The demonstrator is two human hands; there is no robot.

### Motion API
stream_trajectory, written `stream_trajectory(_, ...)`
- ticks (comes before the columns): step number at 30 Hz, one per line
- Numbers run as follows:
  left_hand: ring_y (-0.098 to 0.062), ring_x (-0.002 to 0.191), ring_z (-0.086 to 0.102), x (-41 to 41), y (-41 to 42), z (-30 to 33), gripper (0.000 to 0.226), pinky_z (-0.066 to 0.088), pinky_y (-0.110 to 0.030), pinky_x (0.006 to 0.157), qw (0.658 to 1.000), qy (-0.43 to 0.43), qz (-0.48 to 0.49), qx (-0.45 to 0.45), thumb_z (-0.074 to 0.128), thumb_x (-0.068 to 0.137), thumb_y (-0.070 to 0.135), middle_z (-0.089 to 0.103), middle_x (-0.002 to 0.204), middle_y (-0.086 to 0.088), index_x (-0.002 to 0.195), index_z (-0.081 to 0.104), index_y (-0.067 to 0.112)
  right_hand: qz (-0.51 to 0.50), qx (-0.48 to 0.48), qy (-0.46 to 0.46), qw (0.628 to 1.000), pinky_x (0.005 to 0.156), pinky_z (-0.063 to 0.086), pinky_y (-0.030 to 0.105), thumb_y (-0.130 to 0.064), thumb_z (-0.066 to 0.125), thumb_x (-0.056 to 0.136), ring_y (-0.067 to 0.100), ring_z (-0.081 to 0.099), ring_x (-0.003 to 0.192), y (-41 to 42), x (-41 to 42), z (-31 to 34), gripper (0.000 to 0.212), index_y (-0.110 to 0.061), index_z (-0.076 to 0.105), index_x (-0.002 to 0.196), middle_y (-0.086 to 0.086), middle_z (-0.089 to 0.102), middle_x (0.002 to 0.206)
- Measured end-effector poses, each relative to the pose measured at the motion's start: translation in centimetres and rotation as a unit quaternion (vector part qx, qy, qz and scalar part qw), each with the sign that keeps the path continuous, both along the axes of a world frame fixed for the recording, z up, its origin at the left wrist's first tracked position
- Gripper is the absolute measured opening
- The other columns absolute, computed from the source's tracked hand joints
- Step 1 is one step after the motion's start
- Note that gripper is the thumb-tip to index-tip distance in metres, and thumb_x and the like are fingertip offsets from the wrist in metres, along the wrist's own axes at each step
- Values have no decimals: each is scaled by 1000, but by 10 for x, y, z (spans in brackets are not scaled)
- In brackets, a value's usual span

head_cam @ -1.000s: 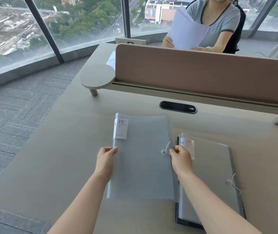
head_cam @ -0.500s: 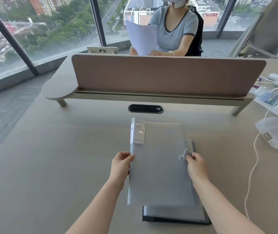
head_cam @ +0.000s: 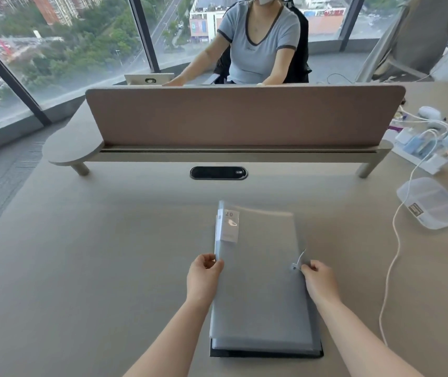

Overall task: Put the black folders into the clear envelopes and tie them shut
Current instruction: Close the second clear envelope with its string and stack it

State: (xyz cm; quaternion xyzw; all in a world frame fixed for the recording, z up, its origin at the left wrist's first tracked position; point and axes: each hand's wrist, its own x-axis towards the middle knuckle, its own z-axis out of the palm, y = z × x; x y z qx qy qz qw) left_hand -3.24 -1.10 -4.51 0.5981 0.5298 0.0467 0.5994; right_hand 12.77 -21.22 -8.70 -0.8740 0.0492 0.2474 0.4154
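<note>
Desk [head_cam: 108, 268] bears clear envelope [head_cam: 258, 295], both hands [head_cam: 204, 276] pinching its sides.

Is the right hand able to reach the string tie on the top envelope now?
Probably yes: the right hand sits right beside the string tie on the top envelope, nothing between them.

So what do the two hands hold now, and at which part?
Both hold the top envelope of the stack: the left hand pinches its left edge, the right hand its right edge, beside the string button.
</note>
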Motion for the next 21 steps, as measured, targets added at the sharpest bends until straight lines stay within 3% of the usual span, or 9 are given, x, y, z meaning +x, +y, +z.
stream_trajectory(6,-21,99,71,-2,-1,-30,55,57,-46,91,999,29,-10,14,65,63,49,71,111,-4,110,68,21,39,-42,-9,998,54,31,33,-12,55,89,26,47,60,-1,0,-2,23,-10,53,66,6,55,62)
stream_trajectory(10,-16,104,66,1,-10,-8,38,55,-44,94,998,46,-28,34,69,81,33,66,116,0,116,65,19,44,-59,-13,997,54,30,32,-12,54,89,25,46,60,-1,2,-4,26,-13,48,64,4,53,63)
stream_trajectory(15,-16,104,65,-3,-13,-6,30,54,-43,94,997,63,-30,39,69,85,30,64,118,1,114,63,23,49,-86,3,995,55,36,31,-19,50,90,28,57,71,0,2,-9,16,-10,60,80,10,63,85)
stream_trajectory(21,-20,100,68,-6,-12,-8,26,57,-44,88,996,75,-34,25,70,82,33,65,114,4,106,63,26,36,-100,26,994,57,35,32,-16,50,85,28,49,62,-1,4,-9,18,-2,60,83,12,63,73)
